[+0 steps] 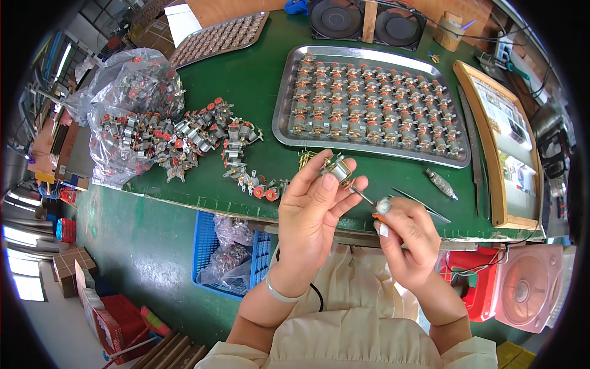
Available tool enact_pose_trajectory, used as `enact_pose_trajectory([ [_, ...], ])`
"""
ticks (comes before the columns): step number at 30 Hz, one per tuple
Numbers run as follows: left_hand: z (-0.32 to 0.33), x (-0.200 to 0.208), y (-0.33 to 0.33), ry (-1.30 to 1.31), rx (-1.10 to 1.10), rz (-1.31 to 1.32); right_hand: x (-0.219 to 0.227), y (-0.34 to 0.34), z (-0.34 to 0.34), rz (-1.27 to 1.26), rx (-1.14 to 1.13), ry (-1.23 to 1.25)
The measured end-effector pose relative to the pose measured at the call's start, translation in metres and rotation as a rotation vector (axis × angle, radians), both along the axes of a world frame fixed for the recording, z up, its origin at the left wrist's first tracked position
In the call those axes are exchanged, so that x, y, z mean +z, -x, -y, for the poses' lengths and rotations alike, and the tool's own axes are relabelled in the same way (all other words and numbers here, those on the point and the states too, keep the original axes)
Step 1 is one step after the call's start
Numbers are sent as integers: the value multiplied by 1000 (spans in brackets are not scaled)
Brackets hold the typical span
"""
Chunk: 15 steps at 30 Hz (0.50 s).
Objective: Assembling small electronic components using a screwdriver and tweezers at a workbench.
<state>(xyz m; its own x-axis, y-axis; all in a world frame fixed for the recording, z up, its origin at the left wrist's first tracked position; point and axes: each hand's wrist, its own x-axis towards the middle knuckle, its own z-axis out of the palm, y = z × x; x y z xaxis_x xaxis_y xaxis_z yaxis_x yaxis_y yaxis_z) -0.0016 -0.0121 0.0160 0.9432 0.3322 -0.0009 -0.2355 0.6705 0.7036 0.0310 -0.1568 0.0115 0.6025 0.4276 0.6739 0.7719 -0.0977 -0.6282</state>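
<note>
Between the thumb and fingers of my left hand is a small silver motor-like part with a reddish end, held above the bench's front edge. My right hand is closed round a small screwdriver, its thin shaft pointing at the part. Whether the tip touches it is hard to make out. White wrapping covers a fingertip of that hand. Just beyond the hands lies a metal tray with rows of similar parts standing upright. To the left, loose parts spill from a clear plastic bag.
Tweezers and a grey cylindrical tool lie right of my hands on the green bench. A wooden frame stands farther right. At the back are a second tray and black fans. Below sits a blue crate.
</note>
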Motion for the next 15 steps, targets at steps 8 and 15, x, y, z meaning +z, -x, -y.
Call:
enact_pose_trajectory([
  [8, 7, -1, 5, -43, 97, 107, 11, 10, 9, -1471, 488, -436],
  [15, 13, -1, 8, -96, 149, 158, 2, 13, 17, -826, 158, -94],
])
